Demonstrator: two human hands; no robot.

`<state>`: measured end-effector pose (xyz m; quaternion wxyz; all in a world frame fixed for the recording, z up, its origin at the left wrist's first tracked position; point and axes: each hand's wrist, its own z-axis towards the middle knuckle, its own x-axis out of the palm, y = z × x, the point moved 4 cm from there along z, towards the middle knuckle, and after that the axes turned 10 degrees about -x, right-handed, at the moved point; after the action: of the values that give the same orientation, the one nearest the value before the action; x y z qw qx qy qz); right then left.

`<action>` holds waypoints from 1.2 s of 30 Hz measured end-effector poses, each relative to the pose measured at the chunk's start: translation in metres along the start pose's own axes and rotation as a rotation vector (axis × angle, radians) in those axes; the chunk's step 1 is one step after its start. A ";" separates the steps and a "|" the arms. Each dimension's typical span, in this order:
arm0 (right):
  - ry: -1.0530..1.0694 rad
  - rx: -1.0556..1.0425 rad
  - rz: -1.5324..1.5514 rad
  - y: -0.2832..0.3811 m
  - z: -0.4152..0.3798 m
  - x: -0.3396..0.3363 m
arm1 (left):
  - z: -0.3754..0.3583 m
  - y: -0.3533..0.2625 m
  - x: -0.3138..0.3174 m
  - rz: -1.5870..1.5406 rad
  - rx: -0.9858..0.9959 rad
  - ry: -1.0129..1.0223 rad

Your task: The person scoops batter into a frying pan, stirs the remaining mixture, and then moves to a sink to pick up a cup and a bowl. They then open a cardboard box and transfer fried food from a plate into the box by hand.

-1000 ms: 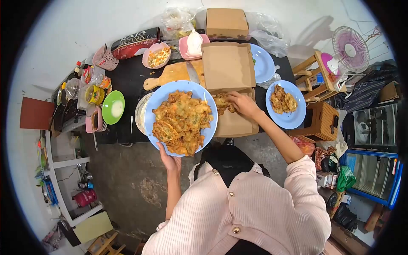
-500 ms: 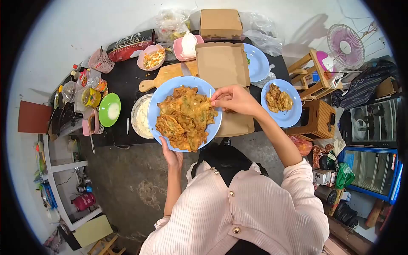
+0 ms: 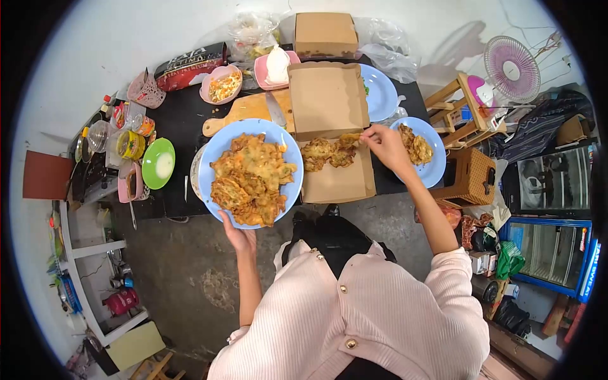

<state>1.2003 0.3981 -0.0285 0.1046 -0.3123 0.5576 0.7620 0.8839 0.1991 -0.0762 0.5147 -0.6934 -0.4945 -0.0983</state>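
My left hand (image 3: 239,235) holds a blue plate (image 3: 209,183) from below, at its near rim. Golden fried fritters (image 3: 250,174) are heaped on this plate. My right hand (image 3: 382,142) pinches the edge of a fritter (image 3: 350,139) over an open cardboard box (image 3: 342,187). Inside the box, more browned fritters (image 3: 318,154) lie along the back of its base, below the raised lid (image 3: 328,98). Just right of my right hand, a second blue plate (image 3: 436,171) carries darker fried pieces (image 3: 415,145).
Behind the held plate lie a wooden board (image 3: 247,109) and a knife (image 3: 275,109). A bowl of shredded vegetables (image 3: 223,87), a pink container (image 3: 259,71), a closed box (image 3: 326,33) and another blue plate (image 3: 381,95) stand farther back. A green bowl (image 3: 151,171) is at left.
My right hand has moved right, from the held plate to the open box, with a fritter in its fingers. The held plate has shifted left, uncovering the box and its fritters.
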 end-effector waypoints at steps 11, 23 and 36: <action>0.068 -0.409 -0.525 -0.018 -0.024 0.047 | -0.005 -0.007 -0.002 0.032 0.021 -0.041; -0.038 -0.111 -0.237 -0.005 0.001 0.023 | 0.006 0.004 -0.001 -0.004 -0.041 0.057; 0.267 -0.466 -0.230 0.131 0.051 0.056 | 0.005 0.020 0.032 0.054 -0.085 0.181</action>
<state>1.0715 0.3876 0.0508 0.0417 -0.4866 0.3373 0.8048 0.9131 0.2221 -0.0703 0.5299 -0.7159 -0.4225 -0.1674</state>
